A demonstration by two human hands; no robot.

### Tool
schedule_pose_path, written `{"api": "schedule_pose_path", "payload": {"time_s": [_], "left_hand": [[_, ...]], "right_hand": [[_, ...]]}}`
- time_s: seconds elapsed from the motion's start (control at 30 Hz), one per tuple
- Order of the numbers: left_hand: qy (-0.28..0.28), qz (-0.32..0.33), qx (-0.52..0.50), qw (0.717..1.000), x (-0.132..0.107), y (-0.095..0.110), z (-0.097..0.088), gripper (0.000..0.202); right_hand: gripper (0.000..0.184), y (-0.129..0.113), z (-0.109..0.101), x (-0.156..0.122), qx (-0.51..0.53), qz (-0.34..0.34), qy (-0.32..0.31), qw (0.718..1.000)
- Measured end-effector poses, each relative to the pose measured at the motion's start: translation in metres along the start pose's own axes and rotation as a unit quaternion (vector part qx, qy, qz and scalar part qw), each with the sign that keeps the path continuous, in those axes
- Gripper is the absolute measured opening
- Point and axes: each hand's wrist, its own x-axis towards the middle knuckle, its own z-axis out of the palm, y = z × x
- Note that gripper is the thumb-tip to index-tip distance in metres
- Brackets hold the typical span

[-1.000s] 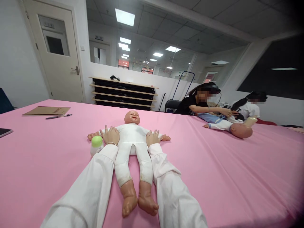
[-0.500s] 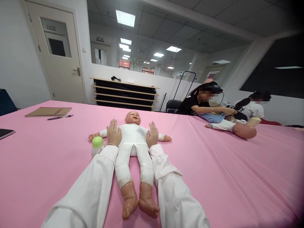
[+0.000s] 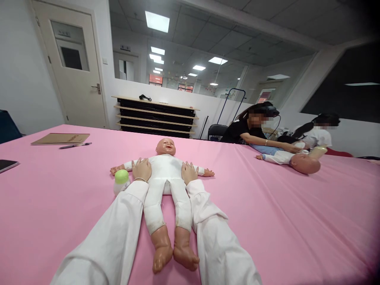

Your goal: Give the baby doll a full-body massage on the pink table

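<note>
A doll (image 3: 165,168) is laid on its back at the middle of the worktop (image 3: 267,233), its head at the far end and its feet near. The left hand (image 3: 141,169) and the right hand (image 3: 189,173) are held open, rested along the two sides of its chest, over the upper arms. Just left of the left hand, a green-lidded bottle (image 3: 121,182) is stood upright, and the doll's left-side forearm is partly hidden by it. Farther left are placed a notebook (image 3: 61,138), a pen (image 3: 75,146) just beside it, and a dark flat device (image 3: 8,165), cut off by the view. At far right, a second doll (image 3: 305,164) is being handled by a person in black (image 3: 236,131).
</note>
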Motion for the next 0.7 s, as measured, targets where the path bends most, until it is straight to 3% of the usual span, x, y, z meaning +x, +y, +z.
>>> {"api": "schedule_pose_path", "payload": {"time_s": [0.2, 0.33, 0.4, 0.5, 0.57, 0.63, 0.7], "left_hand": [[0.140, -0.087, 0.006, 0.986, -0.003, -0.005, 0.000, 0.049], [0.184, -0.029, -0.028, 0.982, -0.001, -0.001, -0.004, 0.052], [0.142, 0.039, -0.062, 0.987, 0.001, 0.002, -0.004, 0.053], [-0.004, 0.118, -0.098, 0.988, 0.005, 0.004, 0.000, 0.053], [-0.084, 0.128, -0.090, 0.984, 0.006, 0.005, 0.003, 0.051], [-0.108, 0.114, -0.070, 0.985, 0.007, 0.004, 0.005, 0.049], [-0.099, 0.092, -0.055, 0.989, 0.006, 0.004, 0.005, 0.049]], "right_hand": [[0.054, 0.002, -0.008, -0.002, 0.009, 0.053, 0.062, 0.997], [0.057, -0.003, -0.011, 0.001, 0.028, -0.008, 0.066, 0.997], [0.056, -0.006, -0.006, 0.004, 0.038, -0.052, 0.039, 0.997], [0.052, -0.007, 0.004, 0.008, 0.053, -0.103, -0.024, 0.993], [0.051, -0.005, 0.010, 0.011, 0.075, -0.115, -0.064, 0.988], [0.051, -0.003, 0.012, 0.012, 0.096, -0.109, -0.087, 0.986], [0.050, -0.002, 0.012, 0.011, 0.086, -0.092, -0.088, 0.988]]}}
